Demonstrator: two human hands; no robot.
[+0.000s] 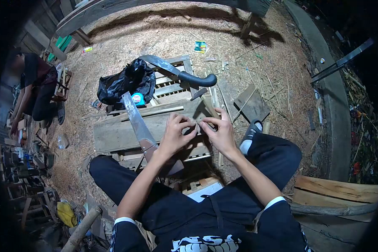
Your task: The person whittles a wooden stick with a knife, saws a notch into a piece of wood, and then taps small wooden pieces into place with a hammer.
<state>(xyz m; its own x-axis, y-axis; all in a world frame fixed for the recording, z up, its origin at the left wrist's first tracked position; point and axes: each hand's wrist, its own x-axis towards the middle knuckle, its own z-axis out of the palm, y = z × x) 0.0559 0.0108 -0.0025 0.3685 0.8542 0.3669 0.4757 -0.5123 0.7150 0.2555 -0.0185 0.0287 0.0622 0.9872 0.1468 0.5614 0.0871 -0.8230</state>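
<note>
My left hand (177,133) and my right hand (218,131) meet over the wooden plank (109,135), fingertips pinched close together. Whatever small piece sits between them is too small and shaded to name. Just left of my left hand lies a long blade (135,119) with a brown wooden handle, slanting across the plank toward my lap. Beyond my hands, a large knife (161,65) with a curved black handle rests on slatted wood (169,89). A turquoise tape measure (137,99) sits beside a crumpled black plastic bag (126,86).
Wood shavings cover the ground (155,35). A flat wood block (252,104) lies by my right foot. At far left another person (35,86) bends over. A long bench (134,10) spans the back; boards (340,195) lie at lower right, and a concrete curb (339,126) runs along the right.
</note>
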